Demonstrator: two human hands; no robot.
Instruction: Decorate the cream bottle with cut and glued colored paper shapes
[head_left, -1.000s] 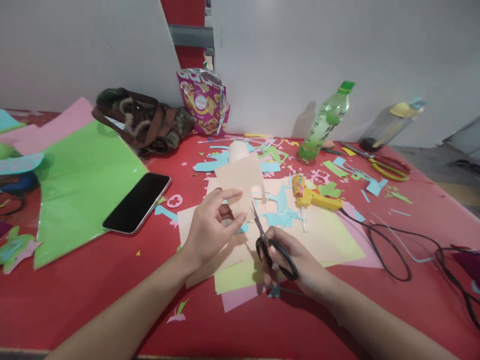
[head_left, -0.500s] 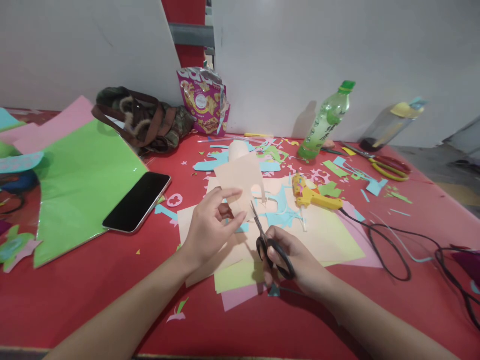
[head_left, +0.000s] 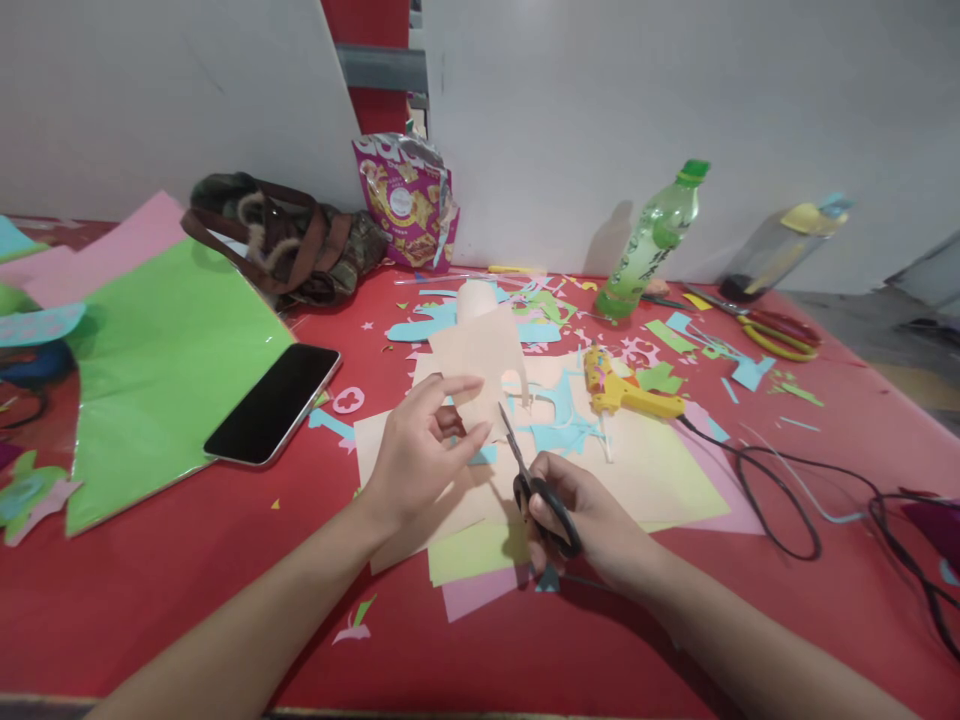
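Note:
My left hand (head_left: 424, 445) pinches a peach sheet of paper (head_left: 480, 350) by its lower part, raised over the table. A curved cut runs along the right side of that sheet. In my right hand (head_left: 581, 500) is a pair of black-handled scissors (head_left: 521, 460), fingers through the loops. The blades point up and away, close to the lower right edge of the sheet, and look nearly closed. Underneath lie peach sheets (head_left: 630, 470), with a yellow-green sheet (head_left: 469, 555) and a pink sheet (head_left: 480, 595) showing below them. Blue paper scraps (head_left: 562, 435) rest on top.
A yellow glue gun (head_left: 630, 390) with a black cord (head_left: 780, 460) lies right of the papers. A phone (head_left: 274, 405) overlaps a green sheet pack (head_left: 165, 350) at left. Behind stand a snack bag (head_left: 409, 205), a tilted green bottle (head_left: 652, 245) and a camouflage bag (head_left: 300, 245).
The scissor blades and handles have come closer together at the sheet's lower right edge. My left hand and the sheet have barely moved.

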